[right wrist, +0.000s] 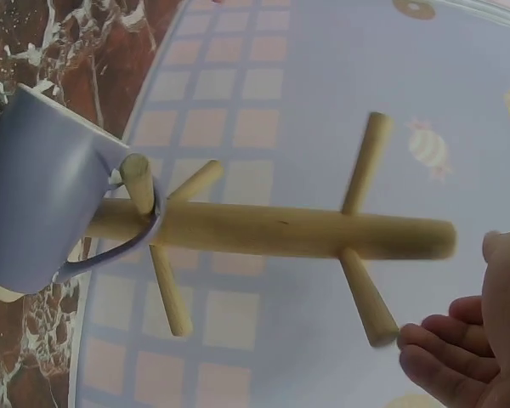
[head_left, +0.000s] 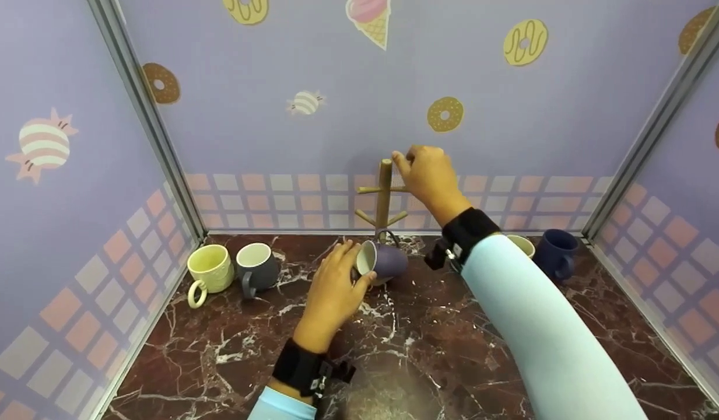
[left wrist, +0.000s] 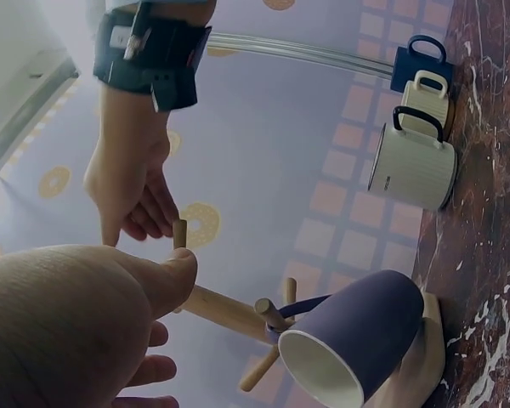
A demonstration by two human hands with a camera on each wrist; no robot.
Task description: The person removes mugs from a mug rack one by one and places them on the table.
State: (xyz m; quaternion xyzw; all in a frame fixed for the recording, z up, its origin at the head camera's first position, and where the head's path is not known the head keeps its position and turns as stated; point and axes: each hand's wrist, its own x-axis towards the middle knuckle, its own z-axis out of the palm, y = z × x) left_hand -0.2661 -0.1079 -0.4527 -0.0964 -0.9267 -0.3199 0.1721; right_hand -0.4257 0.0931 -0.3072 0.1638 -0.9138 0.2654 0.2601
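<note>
Head view: right hand hides the wooden rack's upper right peg.

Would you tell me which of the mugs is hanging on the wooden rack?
The purple mug, tipped sideways with its handle looped over a lower peg of the mug rack. The yellow mug, grey mug and dark blue mug stand on the marble table.

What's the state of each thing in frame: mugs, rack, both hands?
purple mug: hangs tilted by its handle on a lower peg, rim toward the left hand
mug tree: upright, upper pegs bare
left hand: fingers at the purple mug's rim
right hand: beside the top of the post, holds nothing
yellow mug: upright
grey mug: upright
dark blue mug: upright
cream mug: upright, partly hidden by the sleeve
</note>
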